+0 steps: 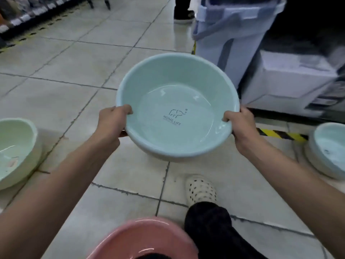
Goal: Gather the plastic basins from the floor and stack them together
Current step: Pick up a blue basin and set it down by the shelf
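Note:
A light blue plastic basin [177, 94] with an elephant logo and "HOME LIFE" printed inside is held above the tiled floor. My left hand [110, 122] grips its left rim and my right hand [240, 126] grips its right rim. A pale green basin [16, 146] rests on the floor at the left edge. Another light blue basin [328, 148] sits on the floor at the right edge. A pink basin [143, 238] lies at the bottom, close to my body.
My foot in a white perforated clog [200, 189] and a dark trouser leg are below the held basin. Stacked pale blue bins [233, 32] and white boxes [291, 79] stand at the right. Another person's feet [183, 14] are at the top. Shelving [24, 14] runs along the top left.

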The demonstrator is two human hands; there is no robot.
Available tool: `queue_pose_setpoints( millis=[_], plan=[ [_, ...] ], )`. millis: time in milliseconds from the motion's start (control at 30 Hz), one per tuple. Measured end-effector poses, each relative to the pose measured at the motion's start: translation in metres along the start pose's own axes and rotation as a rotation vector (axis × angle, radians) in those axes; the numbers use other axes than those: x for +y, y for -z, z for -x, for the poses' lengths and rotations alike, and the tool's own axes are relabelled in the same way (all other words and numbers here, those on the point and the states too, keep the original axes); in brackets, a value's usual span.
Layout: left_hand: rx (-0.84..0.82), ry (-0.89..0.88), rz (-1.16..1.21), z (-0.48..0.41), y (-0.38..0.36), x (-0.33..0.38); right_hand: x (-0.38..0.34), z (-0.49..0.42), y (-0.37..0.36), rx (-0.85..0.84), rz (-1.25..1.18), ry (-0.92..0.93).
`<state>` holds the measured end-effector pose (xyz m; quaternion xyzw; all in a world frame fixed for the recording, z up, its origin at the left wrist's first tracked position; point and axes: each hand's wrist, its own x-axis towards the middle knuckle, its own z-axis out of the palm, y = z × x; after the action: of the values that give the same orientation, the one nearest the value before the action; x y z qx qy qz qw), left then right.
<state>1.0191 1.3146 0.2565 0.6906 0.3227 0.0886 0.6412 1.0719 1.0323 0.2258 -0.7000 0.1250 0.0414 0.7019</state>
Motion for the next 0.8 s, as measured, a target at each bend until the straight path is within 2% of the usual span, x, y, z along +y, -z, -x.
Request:
queue_pose_setpoints(
  millis=[167, 367, 567, 800],
  plan=[
    [-0.287, 0.072, 0.026, 0.083, -0.126, -0.026, 0.012, 0.051, 0.16, 0.319, 0.003, -0.027],
    [-0.459, 0.196, -0.045, 0.149, -0.244, -0.092, 0.066, 0.079, 0.296, 0.452, 0.009, -0.143],
    [-0.483, 0.252, -0.166, 0.172, -0.311, -0.183, 0.154, 0.089, 0.366, 0.493, 0.039, -0.268],
    [-0.5, 0.26, -0.216, 0.179, -0.335, -0.232, 0.202, 0.091, 0.395, 0.458, 0.078, -0.312]
  ],
)
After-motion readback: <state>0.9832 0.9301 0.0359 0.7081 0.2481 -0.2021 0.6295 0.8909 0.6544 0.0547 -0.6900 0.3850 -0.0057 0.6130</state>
